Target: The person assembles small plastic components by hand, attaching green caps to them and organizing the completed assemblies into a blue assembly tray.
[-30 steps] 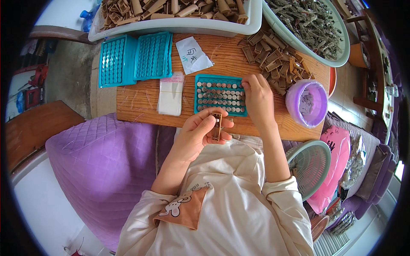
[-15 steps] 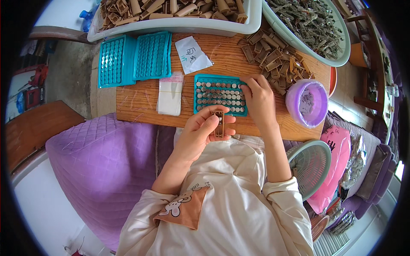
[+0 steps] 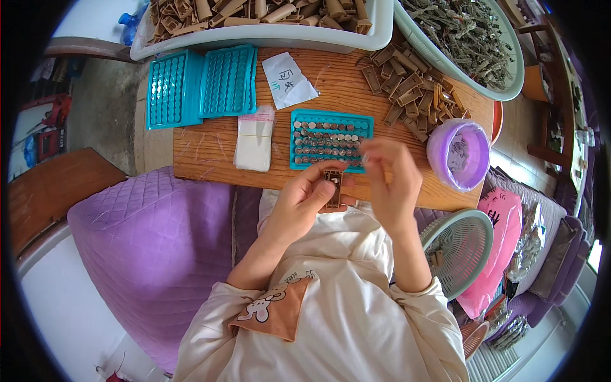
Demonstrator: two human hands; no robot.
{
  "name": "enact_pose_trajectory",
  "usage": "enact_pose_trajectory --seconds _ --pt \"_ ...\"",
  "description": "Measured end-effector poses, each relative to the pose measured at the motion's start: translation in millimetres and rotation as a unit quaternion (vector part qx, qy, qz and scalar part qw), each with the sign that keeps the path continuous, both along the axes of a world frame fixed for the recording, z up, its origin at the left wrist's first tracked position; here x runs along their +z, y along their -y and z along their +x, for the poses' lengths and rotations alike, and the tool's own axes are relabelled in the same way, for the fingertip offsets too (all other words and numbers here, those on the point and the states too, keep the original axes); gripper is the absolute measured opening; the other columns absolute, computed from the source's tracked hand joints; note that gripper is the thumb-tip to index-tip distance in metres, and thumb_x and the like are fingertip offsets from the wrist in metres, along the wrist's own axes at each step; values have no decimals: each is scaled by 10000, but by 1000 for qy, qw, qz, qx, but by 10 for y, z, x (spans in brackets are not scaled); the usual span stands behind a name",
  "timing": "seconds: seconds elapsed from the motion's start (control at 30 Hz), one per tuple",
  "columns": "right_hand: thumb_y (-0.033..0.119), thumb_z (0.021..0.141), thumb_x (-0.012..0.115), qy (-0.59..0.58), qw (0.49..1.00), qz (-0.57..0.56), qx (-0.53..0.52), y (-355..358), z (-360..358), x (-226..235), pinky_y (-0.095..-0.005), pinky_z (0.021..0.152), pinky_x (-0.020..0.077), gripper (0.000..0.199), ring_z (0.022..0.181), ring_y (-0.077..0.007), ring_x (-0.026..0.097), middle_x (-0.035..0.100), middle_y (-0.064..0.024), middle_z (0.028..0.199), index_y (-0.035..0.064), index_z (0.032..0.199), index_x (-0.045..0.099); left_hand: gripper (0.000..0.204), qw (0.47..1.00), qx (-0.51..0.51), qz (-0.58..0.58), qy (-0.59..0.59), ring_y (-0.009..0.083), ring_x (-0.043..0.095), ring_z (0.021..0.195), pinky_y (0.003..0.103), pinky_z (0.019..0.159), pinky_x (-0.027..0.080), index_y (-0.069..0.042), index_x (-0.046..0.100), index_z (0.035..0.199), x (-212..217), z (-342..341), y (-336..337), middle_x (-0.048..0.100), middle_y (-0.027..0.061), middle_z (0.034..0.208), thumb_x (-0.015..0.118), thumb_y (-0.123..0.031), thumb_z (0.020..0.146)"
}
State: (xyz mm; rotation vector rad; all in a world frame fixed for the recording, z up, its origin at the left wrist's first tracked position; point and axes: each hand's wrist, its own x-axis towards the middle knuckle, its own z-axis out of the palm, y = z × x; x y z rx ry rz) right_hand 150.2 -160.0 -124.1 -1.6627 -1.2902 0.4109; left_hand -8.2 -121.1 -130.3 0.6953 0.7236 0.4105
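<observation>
Floor: grey concrete at the far left, with a brown wooden board [image 3: 48, 191] lying beside it.
Cushion: purple quilted cushion [image 3: 153, 248] just left of the person's lap, its top edge touching the near edge of the table.
Table: small wooden table [image 3: 210, 149], scratched, crowded along its far side and right end; the only bare wood is a strip along the near edge at the left.
Empty trays: two teal plastic trays [image 3: 200, 86] side by side at the far left corner, cells unfilled.
Bags: clear plastic bags [image 3: 254, 137] lying flat between the empty trays and the filled one; a white paper slip [image 3: 287, 79] lies just beyond them.
Left hand: left hand [image 3: 309, 200] above the near table edge, fingers curled round a small brown rectangular holder [image 3: 332, 189], held upright.
Filled tray: teal tray [image 3: 329, 140] with small round metal pieces in its cells, just beyond both hands.
Right hand: right hand [image 3: 394, 184] beside the holder, thumb and forefinger pinched on a tiny piece too small to identify, other fingers loose.
Loose holders: pile of brown holders [image 3: 414, 95] at the right, near the tray.
Cup: purple cup [image 3: 459, 155] at the right table edge.
Basins: white tub [image 3: 267, 32] and pale green basin [image 3: 503, 83] overhang the far edge.
Basket: green mesh basket [image 3: 461, 248] below the table at the right.
</observation>
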Motion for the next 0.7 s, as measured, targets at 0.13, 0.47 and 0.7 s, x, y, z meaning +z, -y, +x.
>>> enact_pose_trajectory --seconds 0.13,0.47,0.7 --pt "-39 735 630 -21 995 78 66 133 -181 -69 -314 622 520 146 767 -255 622 622 -126 919 14 847 551 377 999 2 44 9 162 613 891 297 734 548 -5 422 1233 12 46 71 576 83 1046 485 -206 920" --pt "-45 712 631 -27 985 42 165 158 -53 -59 -352 735 503 183 875 -275 601 610 -115 969 16 880 590 347 999 6 31 -17 136 613 844 255 724 520 16 409 1229 47 -22 74 587 82 983 466 -144 927" --pt "-5 733 612 141 990 -25 6 -243 93 -408 -333 707 482 174 837 -242 579 575 -89 933 27 904 620 239 999 12 36 -21 127 608 742 235 680 490 -3 489 1098 64 -58 44 592 79 903 447 -164 927"
